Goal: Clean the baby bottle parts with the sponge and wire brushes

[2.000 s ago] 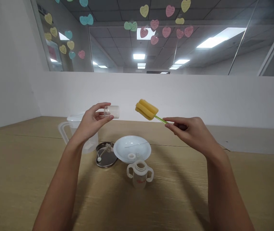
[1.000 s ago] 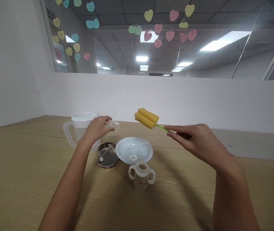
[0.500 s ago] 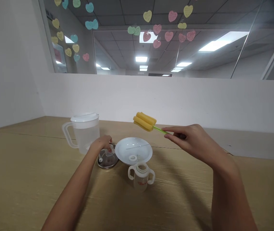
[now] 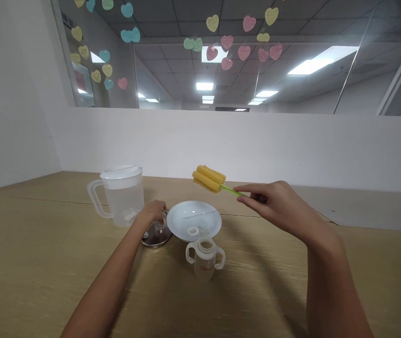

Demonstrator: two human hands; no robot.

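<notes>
In my right hand (image 4: 268,197), raised over the table, thumb and fingers pinch the thin green handle of a bottle brush with a yellow sponge head (image 4: 209,179). The sponge points left, above the far rim of a white bowl (image 4: 182,213). My left hand (image 4: 154,212) is closed around a small clear plastic cup-like cover (image 4: 161,226), over a round metal tray (image 4: 154,241). Whether the cover touches the tray I cannot tell. Inside the bowl are a white ring (image 4: 192,231) and a thin straw-like rod (image 4: 200,214). A two-handled baby bottle (image 4: 204,265) stands uncapped before the bowl.
A clear lidded pitcher (image 4: 124,199) stands at the left, behind my left hand. A small white piece (image 4: 146,235) lies on the tray's left side. The wooden table (image 4: 256,281) meets a white wall (image 4: 242,145) at the back, with a window above bearing heart-shaped notes.
The clear cover has turned more upright over the tray, with my left hand still on it. My right hand and the brush stay nearly in place; the whole view has shifted slightly.
</notes>
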